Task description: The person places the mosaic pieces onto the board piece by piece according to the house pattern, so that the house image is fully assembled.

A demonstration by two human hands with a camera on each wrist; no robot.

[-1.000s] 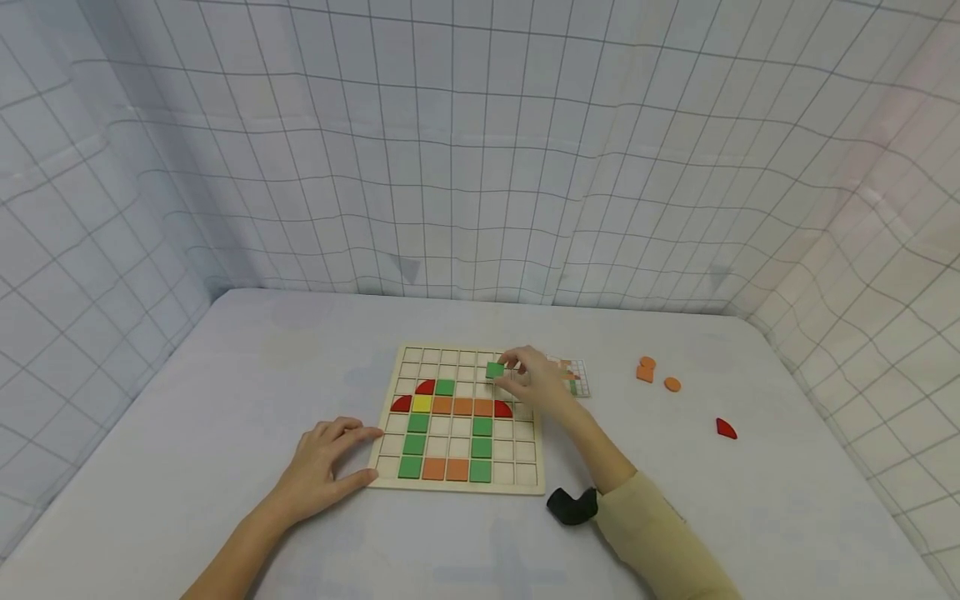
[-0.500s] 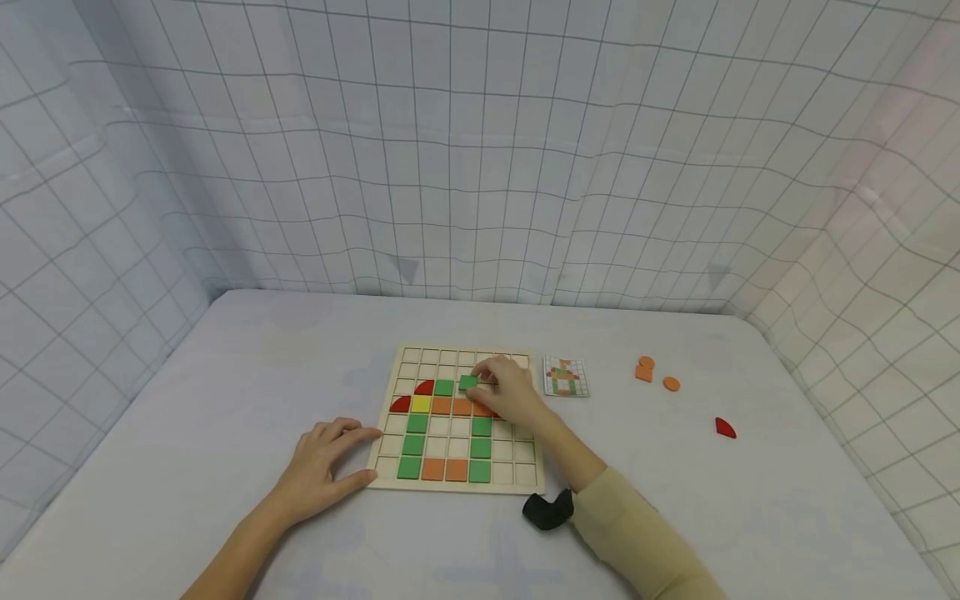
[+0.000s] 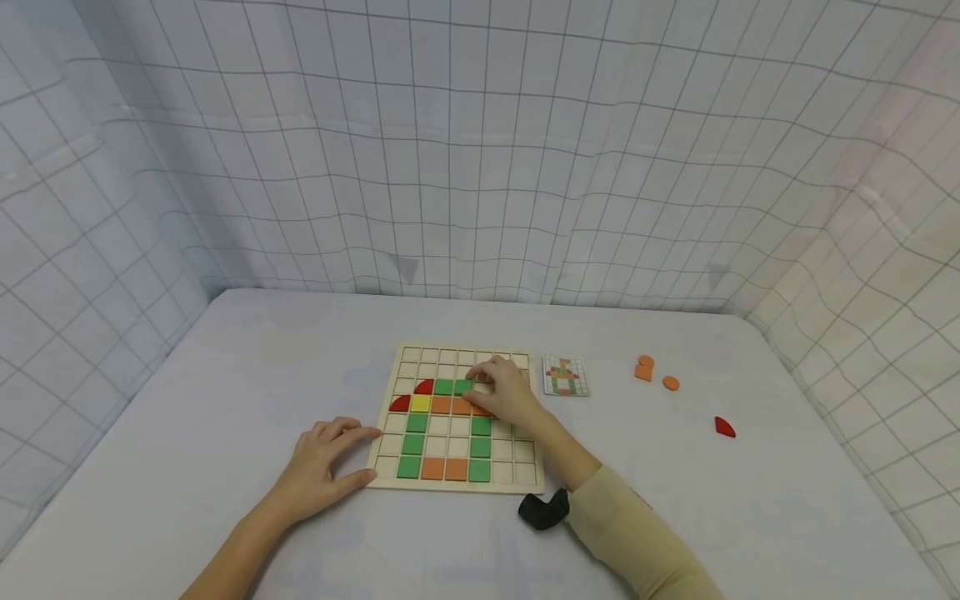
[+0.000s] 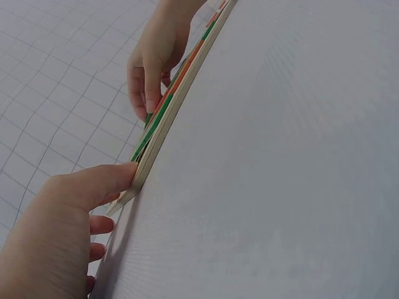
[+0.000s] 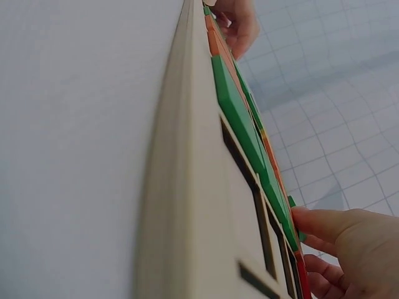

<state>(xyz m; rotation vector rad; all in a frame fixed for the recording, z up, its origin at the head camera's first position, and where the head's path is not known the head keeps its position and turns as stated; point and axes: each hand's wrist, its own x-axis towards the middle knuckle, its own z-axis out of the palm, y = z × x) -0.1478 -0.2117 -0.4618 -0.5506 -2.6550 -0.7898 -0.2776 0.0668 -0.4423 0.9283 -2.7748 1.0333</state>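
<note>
A pale wooden grid board [image 3: 457,488] lies on the table, with green, orange, yellow and red pieces set in its cells. My right hand [image 3: 512,398] pinches a green square tile [image 3: 462,387] between thumb and fingers, at the cell just right of another green tile [image 3: 443,387]. Red quarter-round pieces [image 3: 401,403] and a yellow tile [image 3: 421,404] sit to the left. Part of the orange row is covered by the right hand. My left hand [image 3: 322,467] rests at the board's lower left, its thumb [image 4: 112,180] touching the corner in the left wrist view.
Right of the board lies a small pattern card [image 3: 566,377]. Farther right are an orange disc [image 3: 671,383], two more orange pieces [image 3: 643,373] close together and a loose red quarter-round piece [image 3: 724,427]. A gridded white curtain [image 3: 480,167] hangs behind the table.
My right hand has carried the green square tile left across the board and lowered it beside the other green tile, uncovering the pattern card. The left hand stays in place.
</note>
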